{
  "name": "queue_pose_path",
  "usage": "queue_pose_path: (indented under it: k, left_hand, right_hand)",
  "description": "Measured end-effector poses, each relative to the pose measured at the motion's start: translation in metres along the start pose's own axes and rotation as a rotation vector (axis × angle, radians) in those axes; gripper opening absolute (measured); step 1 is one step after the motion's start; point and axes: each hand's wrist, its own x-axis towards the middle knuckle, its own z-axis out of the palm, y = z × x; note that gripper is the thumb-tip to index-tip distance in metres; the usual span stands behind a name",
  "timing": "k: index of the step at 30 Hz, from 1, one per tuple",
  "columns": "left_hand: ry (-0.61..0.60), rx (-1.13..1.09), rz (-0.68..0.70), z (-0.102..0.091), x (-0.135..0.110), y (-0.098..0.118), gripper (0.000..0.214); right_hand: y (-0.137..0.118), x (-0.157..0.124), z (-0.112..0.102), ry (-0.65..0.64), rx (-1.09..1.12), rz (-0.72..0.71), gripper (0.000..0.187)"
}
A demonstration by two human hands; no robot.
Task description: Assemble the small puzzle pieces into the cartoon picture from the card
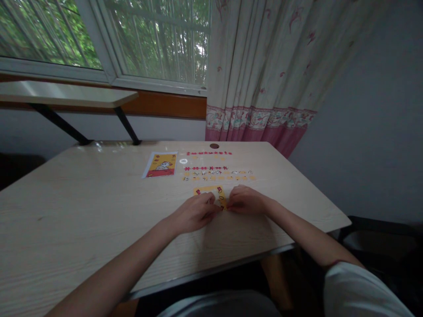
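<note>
A small yellow sheet point(209, 192) with red marks lies flat on the pale wooden table point(82, 198). My left hand point(194, 212) and my right hand point(244, 200) meet at its near right corner, fingers pinched together on the sheet's edge. What exactly sits between the fingertips is too small to make out. Beyond the hands, rows of small red and yellow stickers point(214, 169) lie on a clear sheet.
A yellow and red card with a cartoon animal point(161, 164) lies further back on the left. A round cable hole point(214, 145) marks the table's far edge. A shelf point(66, 93) on black brackets, a window and a curtain point(264, 70) stand behind.
</note>
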Motion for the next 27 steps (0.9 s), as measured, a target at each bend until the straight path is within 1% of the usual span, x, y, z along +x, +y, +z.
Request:
queue_pose_path:
  k: [4,7,10,14,17,19,21,24,27]
  left_hand:
    - [0.002,0.037,0.017,0.000,0.001,0.002,0.029]
    - [0.016,0.020,0.033,0.001,0.000,-0.001,0.030]
    - [0.048,-0.010,0.031,-0.004,-0.003,-0.010,0.035]
    - [0.091,0.068,-0.085,-0.021,-0.012,-0.033,0.035]
    - [0.068,0.124,-0.187,-0.033,-0.020,-0.051,0.033]
    - [0.056,0.136,-0.229,-0.036,-0.023,-0.059,0.037]
    - [0.031,0.130,-0.239,-0.036,-0.024,-0.063,0.044]
    - [-0.002,0.118,-0.221,-0.033,-0.023,-0.062,0.051]
    - [-0.007,0.127,-0.212,-0.030,-0.022,-0.059,0.053]
  right_hand:
    - [-0.003,-0.001,0.000,-0.024,-0.037,-0.016,0.018]
    - [-0.001,-0.001,0.001,0.014,0.010,-0.014,0.016]
    - [0.006,-0.002,0.003,0.073,0.071,0.018,0.014]
    - [0.018,-0.002,0.003,0.148,0.087,0.100,0.013]
    - [0.022,-0.002,0.004,0.180,0.048,0.177,0.014]
    - [0.022,-0.001,0.004,0.182,0.006,0.221,0.020]
    - [0.021,0.000,0.005,0.177,-0.022,0.248,0.030]
    - [0.018,0.001,0.008,0.174,-0.029,0.267,0.040]
    - [0.016,0.002,0.011,0.168,-0.025,0.269,0.046]
